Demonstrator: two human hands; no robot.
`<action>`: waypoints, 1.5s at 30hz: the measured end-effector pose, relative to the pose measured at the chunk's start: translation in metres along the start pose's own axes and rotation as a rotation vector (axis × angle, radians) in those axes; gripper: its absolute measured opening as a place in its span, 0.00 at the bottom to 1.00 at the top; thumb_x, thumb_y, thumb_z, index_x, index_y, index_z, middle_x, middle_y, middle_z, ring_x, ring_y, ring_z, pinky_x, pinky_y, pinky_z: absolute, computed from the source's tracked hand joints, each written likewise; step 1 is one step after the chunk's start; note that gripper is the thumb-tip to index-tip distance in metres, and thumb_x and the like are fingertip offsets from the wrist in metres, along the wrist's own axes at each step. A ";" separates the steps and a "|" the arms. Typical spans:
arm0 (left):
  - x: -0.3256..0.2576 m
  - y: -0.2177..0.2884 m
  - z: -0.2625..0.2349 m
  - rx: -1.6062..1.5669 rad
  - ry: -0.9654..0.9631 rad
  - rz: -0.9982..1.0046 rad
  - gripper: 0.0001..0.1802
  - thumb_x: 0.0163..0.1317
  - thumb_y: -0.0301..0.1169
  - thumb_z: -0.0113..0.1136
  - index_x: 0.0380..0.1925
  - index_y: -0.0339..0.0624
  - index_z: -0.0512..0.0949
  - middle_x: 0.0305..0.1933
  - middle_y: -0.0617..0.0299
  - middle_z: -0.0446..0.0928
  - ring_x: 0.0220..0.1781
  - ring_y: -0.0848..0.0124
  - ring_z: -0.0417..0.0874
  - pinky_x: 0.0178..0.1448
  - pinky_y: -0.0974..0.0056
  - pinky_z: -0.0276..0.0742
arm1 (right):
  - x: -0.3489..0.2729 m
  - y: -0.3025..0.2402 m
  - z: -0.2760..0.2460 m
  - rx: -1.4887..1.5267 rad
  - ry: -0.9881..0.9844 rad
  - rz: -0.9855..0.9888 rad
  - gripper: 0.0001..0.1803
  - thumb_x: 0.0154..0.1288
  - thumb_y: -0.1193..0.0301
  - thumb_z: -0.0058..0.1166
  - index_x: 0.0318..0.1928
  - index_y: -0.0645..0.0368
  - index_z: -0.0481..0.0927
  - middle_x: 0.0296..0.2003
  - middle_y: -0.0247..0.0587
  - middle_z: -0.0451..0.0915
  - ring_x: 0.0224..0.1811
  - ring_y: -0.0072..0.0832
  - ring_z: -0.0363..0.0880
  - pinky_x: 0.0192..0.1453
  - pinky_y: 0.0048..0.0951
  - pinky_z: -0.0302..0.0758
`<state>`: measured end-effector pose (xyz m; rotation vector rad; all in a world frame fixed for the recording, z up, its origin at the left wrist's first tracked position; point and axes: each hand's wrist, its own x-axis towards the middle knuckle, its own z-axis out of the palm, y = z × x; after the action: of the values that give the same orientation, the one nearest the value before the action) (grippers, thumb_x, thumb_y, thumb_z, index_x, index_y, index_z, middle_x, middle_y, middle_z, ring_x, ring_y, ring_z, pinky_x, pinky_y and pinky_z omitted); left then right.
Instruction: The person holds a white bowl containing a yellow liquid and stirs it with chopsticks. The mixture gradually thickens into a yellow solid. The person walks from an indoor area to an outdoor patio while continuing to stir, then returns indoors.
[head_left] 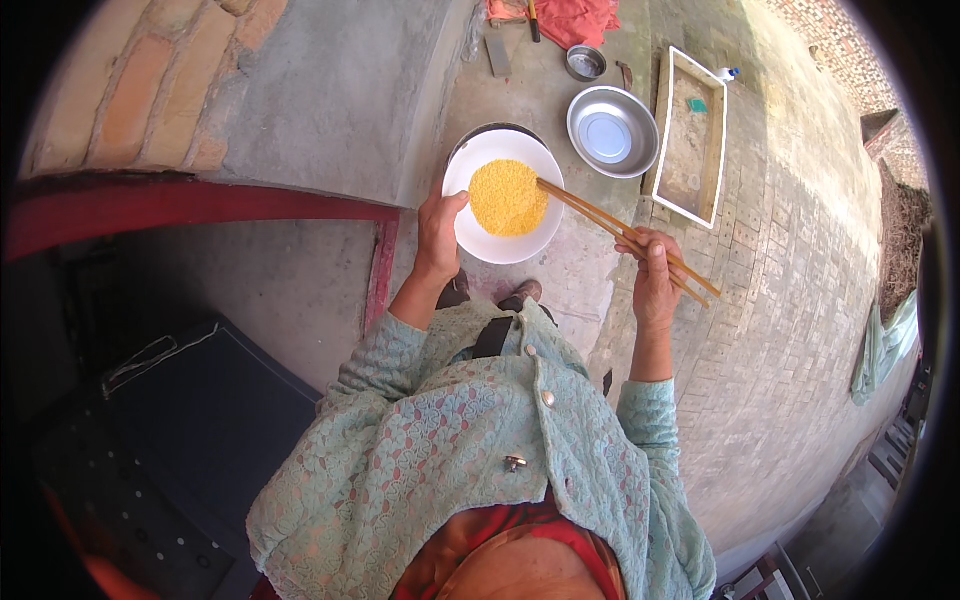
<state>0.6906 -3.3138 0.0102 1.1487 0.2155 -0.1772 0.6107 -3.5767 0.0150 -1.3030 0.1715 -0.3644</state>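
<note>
1. White bowl (pixel 508 252) (landmark): held in front of the body, above the ground, with its open side facing up.
2. Yellow grains (pixel 503 203): inside the white bowl, spread over the middle, leaving the inner wall bare around them.
3. Left hand (pixel 437 228): clamped on the left edge of the white bowl. The thumb lies over the rim; the fingers beneath are hidden.
4. Right hand (pixel 655 272): to the right of the white bowl, fingers closed, pinching a pair of chopsticks.
5. Chopsticks (pixel 600 220): slanted across the right rim of the white bowl; tips at the right edge of the grains.
6. Metal basin (pixel 606 138): to the right of and slightly beyond the white bowl, on the ground.
7. Small metal bowl (pixel 586 63): farther beyond the white bowl, toward the right.
8. White-framed rectangular tray (pixel 690 152): well to the right of the white bowl.
9. Red cloth (pixel 580 20): well beyond the white bowl.
</note>
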 end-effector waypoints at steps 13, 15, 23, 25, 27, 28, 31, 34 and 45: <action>-0.007 -0.001 -0.015 -0.140 0.020 -0.031 0.23 0.59 0.32 0.48 0.53 0.30 0.69 0.47 0.54 0.76 0.49 0.67 0.78 0.53 0.65 0.72 | 0.007 -0.009 -0.001 0.376 0.060 0.015 0.15 0.70 0.62 0.44 0.38 0.64 0.72 0.40 0.51 0.76 0.37 0.41 0.81 0.42 0.38 0.80; -0.009 0.002 -0.015 -0.134 0.037 -0.027 0.23 0.59 0.32 0.48 0.53 0.30 0.69 0.48 0.54 0.76 0.49 0.67 0.77 0.53 0.65 0.72 | 0.007 -0.009 0.005 0.345 0.030 0.011 0.15 0.70 0.63 0.44 0.38 0.64 0.73 0.40 0.51 0.76 0.38 0.41 0.81 0.42 0.38 0.80; -0.017 0.010 -0.016 -0.020 0.012 0.057 0.23 0.59 0.32 0.46 0.52 0.28 0.70 0.48 0.54 0.76 0.50 0.68 0.76 0.54 0.65 0.70 | 0.000 -0.003 0.015 0.161 -0.052 0.019 0.14 0.69 0.65 0.46 0.40 0.65 0.75 0.41 0.51 0.77 0.39 0.39 0.80 0.43 0.38 0.79; -0.019 0.012 -0.017 0.012 -0.005 0.076 0.24 0.59 0.32 0.46 0.53 0.28 0.70 0.49 0.54 0.75 0.50 0.68 0.76 0.55 0.65 0.69 | 0.000 -0.003 0.016 0.159 -0.051 0.016 0.14 0.69 0.65 0.46 0.40 0.65 0.75 0.41 0.51 0.77 0.39 0.39 0.80 0.43 0.38 0.79; -0.020 0.013 -0.016 0.026 -0.019 0.090 0.24 0.59 0.32 0.46 0.53 0.28 0.69 0.49 0.53 0.75 0.51 0.68 0.75 0.56 0.65 0.68 | 0.001 -0.003 0.017 0.152 -0.053 0.023 0.14 0.69 0.64 0.46 0.40 0.65 0.75 0.40 0.51 0.77 0.39 0.39 0.80 0.43 0.38 0.79; -0.021 0.014 -0.015 0.029 -0.019 0.090 0.24 0.59 0.32 0.46 0.54 0.28 0.69 0.50 0.53 0.75 0.52 0.68 0.75 0.57 0.66 0.67 | 0.001 -0.004 0.017 0.147 -0.053 0.026 0.14 0.69 0.64 0.46 0.40 0.65 0.76 0.40 0.51 0.77 0.39 0.39 0.80 0.43 0.38 0.79; -0.022 0.015 -0.015 0.026 -0.017 0.087 0.24 0.59 0.33 0.46 0.54 0.29 0.69 0.50 0.53 0.75 0.53 0.68 0.74 0.58 0.66 0.66 | 0.000 -0.003 0.017 0.126 -0.038 0.007 0.14 0.69 0.64 0.46 0.41 0.65 0.76 0.40 0.50 0.77 0.39 0.38 0.80 0.43 0.37 0.79; -0.022 0.013 -0.016 0.024 -0.020 0.093 0.24 0.59 0.33 0.45 0.54 0.29 0.69 0.50 0.53 0.75 0.53 0.68 0.74 0.57 0.67 0.66 | 0.000 -0.002 0.015 0.120 -0.042 0.001 0.14 0.69 0.65 0.46 0.41 0.65 0.76 0.41 0.50 0.77 0.39 0.38 0.80 0.43 0.37 0.79; -0.025 0.015 -0.017 0.159 -0.062 0.177 0.22 0.60 0.31 0.44 0.52 0.29 0.70 0.48 0.53 0.76 0.51 0.68 0.75 0.56 0.67 0.67 | -0.004 0.000 0.015 0.110 -0.042 -0.009 0.14 0.69 0.65 0.47 0.38 0.65 0.75 0.41 0.51 0.76 0.40 0.39 0.80 0.43 0.40 0.79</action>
<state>0.6689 -3.2919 0.0236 1.3115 0.0446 -0.0743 0.6119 -3.5614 0.0183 -1.2021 0.1085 -0.3490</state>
